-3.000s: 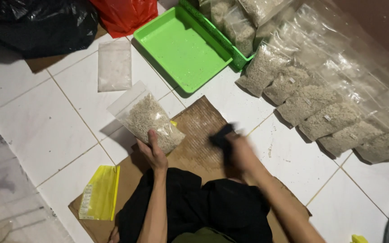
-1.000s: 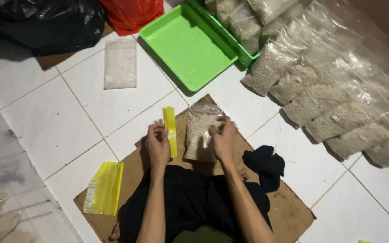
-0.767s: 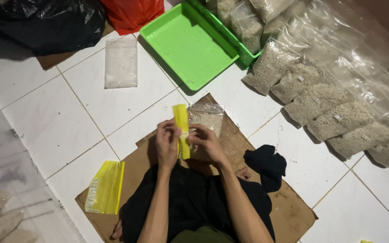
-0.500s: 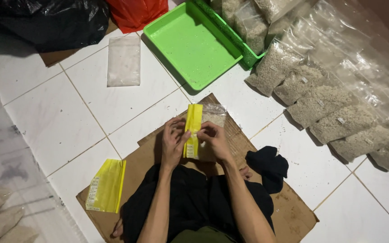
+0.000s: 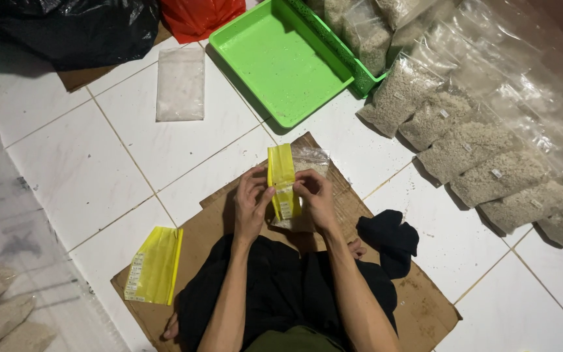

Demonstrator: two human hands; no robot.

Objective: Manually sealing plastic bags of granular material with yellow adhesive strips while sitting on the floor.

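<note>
Hands meet in the middle of the picture, over a piece of brown cardboard (image 5: 229, 221) on the white tile floor (image 5: 86, 169). The left hand (image 5: 250, 205) and the right hand (image 5: 315, 199) both pinch a yellow strip (image 5: 281, 176), fingers closed on it from each side. The strip stands up along the left edge of a clear bag of grain (image 5: 307, 169), which lies on the cardboard just past the fingers. It looks like the strip is being fitted onto this bag, and it is not pressed flat yet, so this bag seems only half done. To the right, a long row of filled bags (image 5: 483, 150) lies on the floor, running from far to near. None of them shows a yellow strip, so they may be waiting their turn, though I cannot be sure. More filled bags sit in a green basket (image 5: 353, 72) at the far side, next to an empty green tray (image 5: 275, 58). A pile of spare yellow strips (image 5: 154, 264) lies near, on the left, partly on the cardboard. One flat white bag (image 5: 180, 83) lies alone on the far left tiles. A black cloth (image 5: 389, 238) sits just right of the right arm.
</note>
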